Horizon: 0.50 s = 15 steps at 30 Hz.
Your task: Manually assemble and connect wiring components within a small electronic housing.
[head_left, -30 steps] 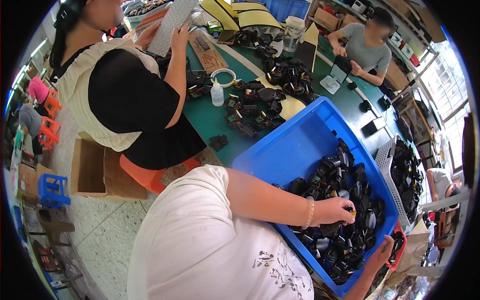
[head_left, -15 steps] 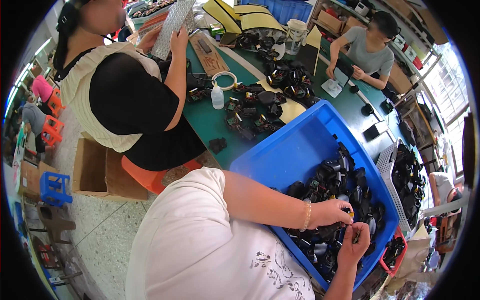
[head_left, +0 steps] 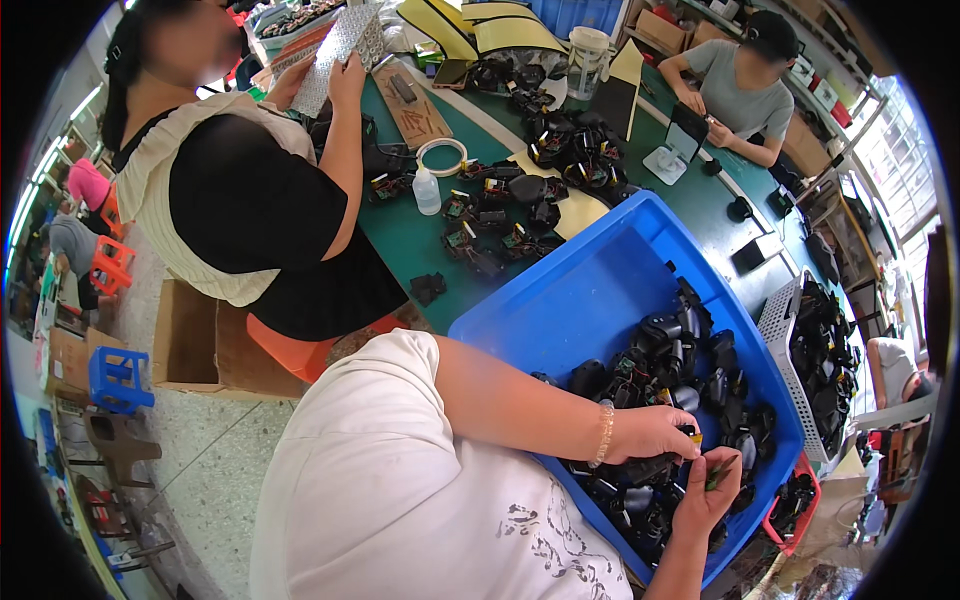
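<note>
From where I am standing, the person in the white shirt is working with both hands over a big blue tub (head_left: 570, 310), its near half filled with a heap of black plastic parts (head_left: 690, 350). The left hand (head_left: 650, 433) is reaching across the body, its thumb and fingers closed on a dark part (head_left: 695, 436) with a yellow patch. That part is sitting above the heap, near the tub's right side, tipped toward the other hand, probably so that the patched end is staying free to get at.

The right hand (head_left: 712, 490) is coming up from below, fingers curled and tips drawn together around something thin and greenish (head_left: 719, 472); I cannot tell what it is. The two sets of fingertips are almost meeting, and I cannot tell whether the right ones are touching the part. One hand seems to be steadying while the other is doing the finer work.

Holding everything low over the tub looks sensible, since anything slipping would be landing among the other parts. A white basket (head_left: 782, 345) of similar black pieces is standing just beside the tub, and a red basket (head_left: 785, 546) is sitting near its right corner, both likely placed for a short reach. More pieces are lying on the green table (head_left: 400, 258) beyond.
</note>
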Available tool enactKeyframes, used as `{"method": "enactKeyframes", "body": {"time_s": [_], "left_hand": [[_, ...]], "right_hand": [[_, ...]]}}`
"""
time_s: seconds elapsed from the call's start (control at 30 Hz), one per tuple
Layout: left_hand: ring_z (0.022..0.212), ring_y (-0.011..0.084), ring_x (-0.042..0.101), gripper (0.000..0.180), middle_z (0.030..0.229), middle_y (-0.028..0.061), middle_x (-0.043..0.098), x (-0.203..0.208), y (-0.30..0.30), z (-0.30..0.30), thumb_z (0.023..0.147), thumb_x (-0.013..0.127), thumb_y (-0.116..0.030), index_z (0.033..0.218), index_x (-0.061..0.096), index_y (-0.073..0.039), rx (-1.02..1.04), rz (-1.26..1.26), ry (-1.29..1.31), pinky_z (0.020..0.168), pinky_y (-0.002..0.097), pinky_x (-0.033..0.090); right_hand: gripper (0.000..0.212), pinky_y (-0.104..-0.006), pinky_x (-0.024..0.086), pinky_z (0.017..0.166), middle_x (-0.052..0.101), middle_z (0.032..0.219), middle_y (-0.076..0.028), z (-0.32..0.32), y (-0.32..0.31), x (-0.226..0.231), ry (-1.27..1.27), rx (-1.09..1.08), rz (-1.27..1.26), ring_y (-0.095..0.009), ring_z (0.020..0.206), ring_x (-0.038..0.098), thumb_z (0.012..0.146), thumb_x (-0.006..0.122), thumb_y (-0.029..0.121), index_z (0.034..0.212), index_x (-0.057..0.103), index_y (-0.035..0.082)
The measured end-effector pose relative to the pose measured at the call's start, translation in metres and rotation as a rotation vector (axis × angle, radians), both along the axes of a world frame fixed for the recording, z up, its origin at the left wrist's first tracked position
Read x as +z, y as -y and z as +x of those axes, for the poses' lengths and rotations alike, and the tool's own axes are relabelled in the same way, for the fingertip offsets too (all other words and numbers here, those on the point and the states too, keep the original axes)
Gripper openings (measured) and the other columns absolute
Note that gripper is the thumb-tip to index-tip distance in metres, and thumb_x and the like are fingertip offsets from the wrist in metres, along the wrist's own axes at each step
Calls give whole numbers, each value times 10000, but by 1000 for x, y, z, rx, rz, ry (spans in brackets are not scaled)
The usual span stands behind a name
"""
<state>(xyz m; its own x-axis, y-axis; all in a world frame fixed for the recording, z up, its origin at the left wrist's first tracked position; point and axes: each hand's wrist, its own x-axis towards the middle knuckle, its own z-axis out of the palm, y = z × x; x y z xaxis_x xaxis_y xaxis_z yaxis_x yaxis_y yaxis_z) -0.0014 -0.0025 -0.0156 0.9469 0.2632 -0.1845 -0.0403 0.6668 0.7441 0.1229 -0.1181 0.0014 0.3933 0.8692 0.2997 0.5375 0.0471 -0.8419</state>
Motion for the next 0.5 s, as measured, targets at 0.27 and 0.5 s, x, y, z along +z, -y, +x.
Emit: {"method": "enactKeyframes", "body": {"time_s": [0.27,0.5], "left_hand": [[705,84,486,214,769,2,518,-1,1,0,813,620,-184,955,526,-55,16,58,-4,641,222,388],[818,93,476,244,826,15,523,-3,4,2,829,605,-214,991,527,-50,77,79,-74,726,243,372]], "right_hand": [[141,-193,326,598,463,760,-3,2,-1,0,-176,24,-13,-63,658,418,860,594,110,850,486,20],[212,-195,278,535,397,686,33,-6,-3,-3,-39,-26,-60,-50,600,344,766,683,78,860,496,48]]}}
